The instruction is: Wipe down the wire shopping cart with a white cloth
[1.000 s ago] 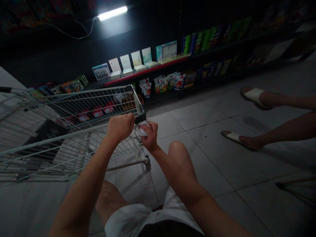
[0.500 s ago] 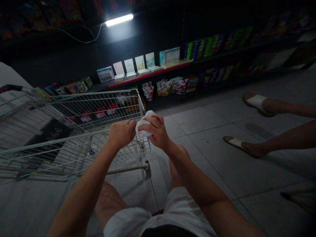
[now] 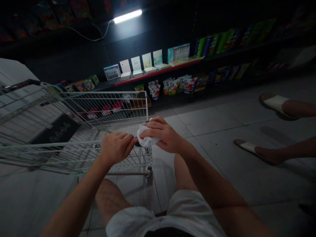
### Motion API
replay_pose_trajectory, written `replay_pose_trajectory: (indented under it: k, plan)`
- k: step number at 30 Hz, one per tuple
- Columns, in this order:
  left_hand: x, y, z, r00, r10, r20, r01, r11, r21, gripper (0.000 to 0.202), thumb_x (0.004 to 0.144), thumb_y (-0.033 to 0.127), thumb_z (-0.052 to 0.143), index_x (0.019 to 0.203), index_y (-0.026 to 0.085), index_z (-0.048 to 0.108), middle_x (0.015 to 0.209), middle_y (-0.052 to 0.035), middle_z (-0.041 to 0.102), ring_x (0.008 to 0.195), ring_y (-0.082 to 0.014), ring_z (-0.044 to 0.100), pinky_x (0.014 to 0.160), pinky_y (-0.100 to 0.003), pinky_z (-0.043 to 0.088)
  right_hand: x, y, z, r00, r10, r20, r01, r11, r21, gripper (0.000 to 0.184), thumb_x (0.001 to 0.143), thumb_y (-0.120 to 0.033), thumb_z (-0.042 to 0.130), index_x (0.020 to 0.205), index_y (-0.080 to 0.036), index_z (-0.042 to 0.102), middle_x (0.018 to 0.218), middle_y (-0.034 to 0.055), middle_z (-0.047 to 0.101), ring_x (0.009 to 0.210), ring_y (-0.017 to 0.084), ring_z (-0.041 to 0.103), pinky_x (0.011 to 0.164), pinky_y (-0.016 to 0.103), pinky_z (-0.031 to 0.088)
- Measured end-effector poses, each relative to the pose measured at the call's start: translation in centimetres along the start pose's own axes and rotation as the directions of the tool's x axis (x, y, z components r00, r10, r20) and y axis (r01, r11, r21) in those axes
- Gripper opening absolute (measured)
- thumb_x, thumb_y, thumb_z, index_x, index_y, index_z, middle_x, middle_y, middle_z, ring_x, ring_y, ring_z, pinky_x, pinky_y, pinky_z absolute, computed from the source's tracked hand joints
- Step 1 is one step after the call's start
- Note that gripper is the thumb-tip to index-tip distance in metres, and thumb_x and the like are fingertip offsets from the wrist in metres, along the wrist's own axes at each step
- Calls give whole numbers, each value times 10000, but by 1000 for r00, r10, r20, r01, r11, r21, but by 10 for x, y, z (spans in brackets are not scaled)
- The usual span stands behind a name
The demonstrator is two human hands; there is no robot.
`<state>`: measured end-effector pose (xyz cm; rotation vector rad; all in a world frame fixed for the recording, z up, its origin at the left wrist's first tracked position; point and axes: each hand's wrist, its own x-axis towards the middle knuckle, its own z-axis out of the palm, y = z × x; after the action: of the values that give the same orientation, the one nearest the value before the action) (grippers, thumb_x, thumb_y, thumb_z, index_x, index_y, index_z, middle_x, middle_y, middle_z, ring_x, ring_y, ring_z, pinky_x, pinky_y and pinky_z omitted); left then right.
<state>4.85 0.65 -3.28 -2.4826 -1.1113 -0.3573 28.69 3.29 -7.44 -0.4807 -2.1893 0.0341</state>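
Observation:
A wire shopping cart [image 3: 74, 108] stands on the tiled floor in front of me. My left hand [image 3: 116, 147] is closed round the cart's near top rail by its right corner. My right hand [image 3: 164, 134] is closed on a crumpled white cloth [image 3: 145, 140] and presses it on that same corner, just right of the left hand. A black flat item [image 3: 55, 130] lies inside the cart.
Dark shelves [image 3: 158, 70] with cards, boxes and snack bags run along the back under a lit tube lamp [image 3: 127, 15]. Another person's legs in white sandals [image 3: 277, 103] stand on the floor at the right. My knees in white shorts [image 3: 168, 217] are low in view.
My right hand with the cloth came from under the cart's corner to on top of it and slid along the rim. The view shifted a little to the left; my left hand kept its hold.

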Motion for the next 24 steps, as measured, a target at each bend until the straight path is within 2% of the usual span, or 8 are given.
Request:
replay_pose_trajectory:
  k: [2, 9, 11, 14, 17, 20, 22, 24]
  plan:
    - [-5, -1, -3, 1000, -6, -4, 6, 1000, -28, 443, 996, 412, 354, 720, 207, 635, 664, -28, 696, 602, -140, 606, 542, -300, 285, 4, 7, 1, 1000, 4, 13, -4, 1000, 29, 418, 816, -87, 466, 1122, -294, 660, 1177, -9, 642, 1052, 177, 556, 1004, 375, 425]
    - [-15, -8, -3, 998, 19, -56, -24, 995, -100, 447, 985, 415, 345, 731, 213, 653, 659, -32, 698, 576, -127, 597, 548, -280, 328, 14, 85, 22, 981, 176, -80, -173, 984, 43, 399, 796, -103, 496, 1120, -250, 675, 1147, 20, 654, 1061, 201, 569, 965, 391, 428]
    - [-19, -14, -3, 998, 24, -60, -31, 993, -116, 454, 981, 430, 340, 737, 214, 658, 668, -36, 701, 578, -129, 600, 553, -282, 341, 16, 83, 26, 973, 204, -107, -201, 979, 39, 389, 785, -98, 496, 1099, -234, 681, 1124, 29, 648, 1048, 201, 568, 958, 381, 432]
    - [-23, -22, -8, 1000, 20, 6, -19, 988, -154, 486, 984, 452, 315, 722, 209, 645, 641, -39, 671, 585, -135, 594, 564, -279, 356, 14, 47, 40, 941, 225, -251, -224, 974, 33, 363, 806, -99, 495, 1085, -247, 672, 1145, 37, 613, 1085, 206, 547, 980, 381, 431]
    - [-17, -19, -15, 997, -17, 78, 31, 982, -184, 529, 1000, 465, 261, 745, 194, 637, 699, -50, 671, 650, -144, 614, 583, -275, 368, -4, 4, 82, 807, 309, -502, -305, 948, 94, 379, 859, -139, 489, 1193, -277, 600, 1232, 58, 543, 1174, 226, 499, 1016, 409, 431]
    - [1, 0, -21, 985, -85, 149, 106, 984, -142, 537, 996, 507, 247, 839, 185, 648, 847, -75, 703, 750, -177, 643, 607, -288, 379, -44, -12, 146, 670, 412, -618, -395, 902, 174, 351, 889, -213, 478, 1230, -262, 541, 1189, 89, 518, 1158, 247, 492, 990, 442, 459]
    - [14, 14, -22, 957, -174, 232, 185, 983, -23, 545, 989, 519, 247, 824, 180, 641, 820, -91, 697, 712, -199, 636, 569, -301, 347, -77, -5, 185, 671, 464, -578, -462, 872, 164, 280, 875, -226, 478, 1135, -257, 578, 1105, 83, 521, 1081, 240, 509, 937, 441, 488]
    - [24, 22, -21, 909, -282, 306, 271, 959, 80, 556, 991, 511, 238, 796, 180, 640, 776, -98, 690, 682, -216, 635, 548, -304, 320, -108, 7, 209, 694, 546, -470, -537, 827, 168, 250, 822, -186, 493, 1035, -246, 611, 1054, 78, 535, 1028, 233, 512, 909, 437, 501]
